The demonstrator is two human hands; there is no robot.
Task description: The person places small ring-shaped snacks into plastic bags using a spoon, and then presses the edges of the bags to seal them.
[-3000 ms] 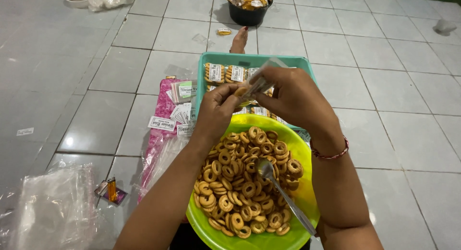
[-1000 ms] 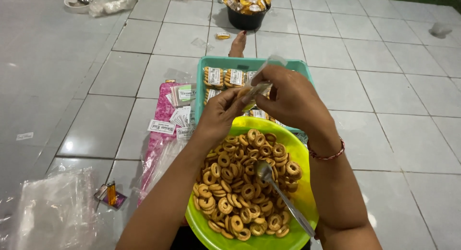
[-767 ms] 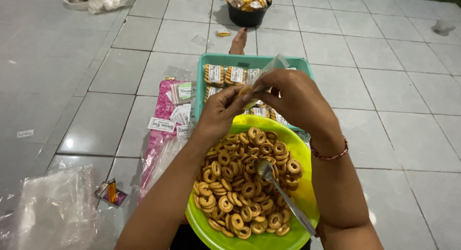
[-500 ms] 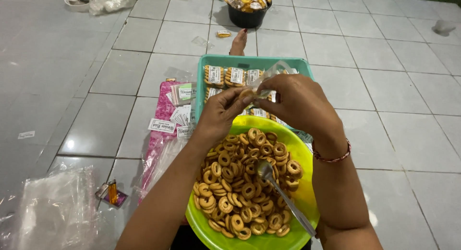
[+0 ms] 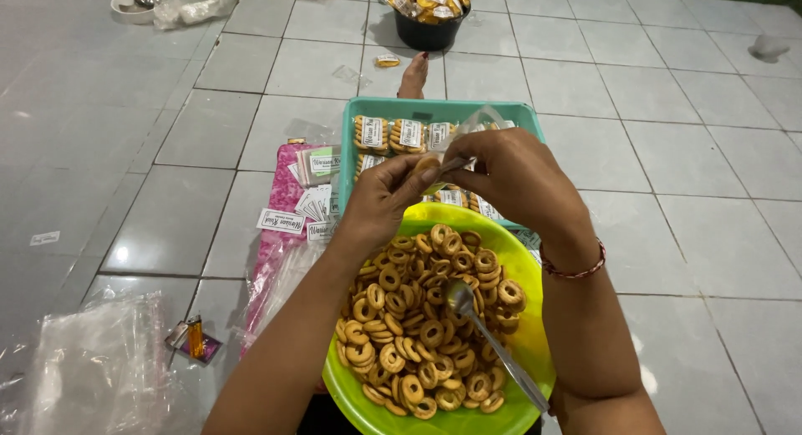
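Head view: left hand (image 5: pixel 380 197) and right hand (image 5: pixel 514 176), grips clamped on slim clear packet (image 5: pixel 458 147) of ring biscuits.

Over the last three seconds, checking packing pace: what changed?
Little: both hands shifted slightly while feeding a ring cookie into the clear bag. Left hand still pinches the cookie; right hand still holds the bag. Spoon, green bowl, tray unmoved.

Grey tiled floor (image 5: pixel 668 234) is carrying a green bowl (image 5: pixel 526 335), teal tray (image 5: pixel 355 109), black bucket (image 5: pixel 428 35), and clear plastic bags (image 5: pixel 92 368).
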